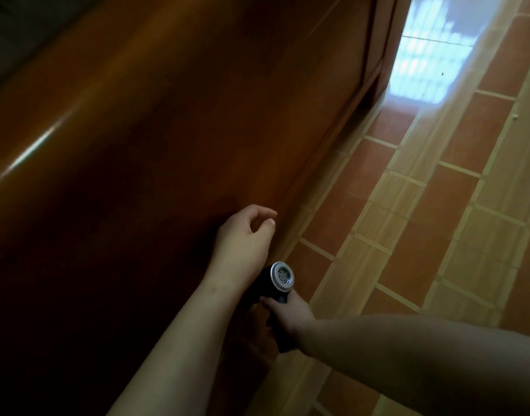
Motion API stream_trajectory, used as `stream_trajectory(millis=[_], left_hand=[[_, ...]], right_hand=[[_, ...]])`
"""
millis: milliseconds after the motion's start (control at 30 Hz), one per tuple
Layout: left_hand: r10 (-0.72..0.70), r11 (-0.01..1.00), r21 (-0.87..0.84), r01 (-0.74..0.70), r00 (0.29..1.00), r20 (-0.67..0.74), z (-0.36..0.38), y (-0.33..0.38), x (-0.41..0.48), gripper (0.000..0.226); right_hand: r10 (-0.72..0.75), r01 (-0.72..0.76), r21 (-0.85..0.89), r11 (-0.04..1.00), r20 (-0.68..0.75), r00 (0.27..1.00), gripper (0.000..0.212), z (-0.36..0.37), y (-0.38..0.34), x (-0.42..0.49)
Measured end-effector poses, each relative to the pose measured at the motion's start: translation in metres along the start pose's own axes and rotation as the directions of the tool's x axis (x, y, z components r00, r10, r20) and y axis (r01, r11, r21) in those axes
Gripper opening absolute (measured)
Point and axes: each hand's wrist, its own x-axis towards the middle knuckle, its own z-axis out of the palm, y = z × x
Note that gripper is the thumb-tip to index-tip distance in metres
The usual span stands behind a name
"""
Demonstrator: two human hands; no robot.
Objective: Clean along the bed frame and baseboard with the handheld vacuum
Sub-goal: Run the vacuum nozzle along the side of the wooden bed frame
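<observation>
The black handheld vacuum [274,285], with a round silver vent grille facing up, sits low beside the dark wooden bed frame [167,130]. My right hand [287,315] grips its handle from the right. My left hand [245,235] hovers just above and ahead of the vacuum, close to the frame's side panel, fingers loosely curled and holding nothing. The vacuum's nozzle is hidden under my left wrist, near the frame's bottom edge [326,163].
A floor of red and tan tiles [407,220] runs along the right of the frame. Bright window light reflects off the floor [431,55] at the far end. Two small dark specks lie on that bright patch.
</observation>
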Motion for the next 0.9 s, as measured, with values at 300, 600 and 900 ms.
stream_trajectory(millis=[300, 600, 900], left_hand=[[0.022, 0.998, -0.055, -0.021, 1.0, 0.021, 0.003, -0.008, -0.008, 0.019], [0.04, 0.998, -0.052, -0.038, 0.998, 0.044, 0.037, 0.03, 0.03, 0.022], [0.029, 0.998, -0.052, -0.026, 0.998, 0.059, 0.074, 0.07, 0.089, 0.022]], right_hand=[[-0.005, 0.009, -0.065, 0.998, 0.062, 0.998, 0.049, 0.026, 0.0, -0.007], [-0.174, 0.178, 0.003, 0.984, -0.19, 0.966, 0.056, -0.08, -0.072, 0.035], [-0.276, 0.334, 0.04, 0.942, -0.479, 0.834, 0.048, -0.215, -0.194, 0.101]])
